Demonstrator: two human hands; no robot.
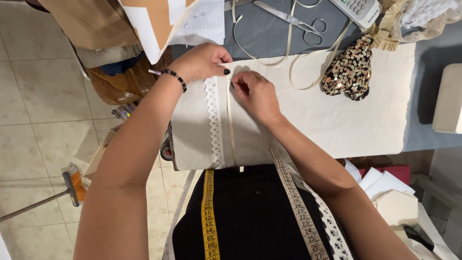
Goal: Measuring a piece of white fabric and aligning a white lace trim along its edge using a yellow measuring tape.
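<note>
Yellow tape measure hangs at the person's chest, above it left hand and right hand both pinch a narrow cream ribbon laid beside white lace trim on cream fabric, scissors beyond.

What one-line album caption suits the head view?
Both hands, left hand and right hand, pin a narrow ribbon beside lace trim on cream fabric.

Grey table bears cream fabric, scissors
</note>
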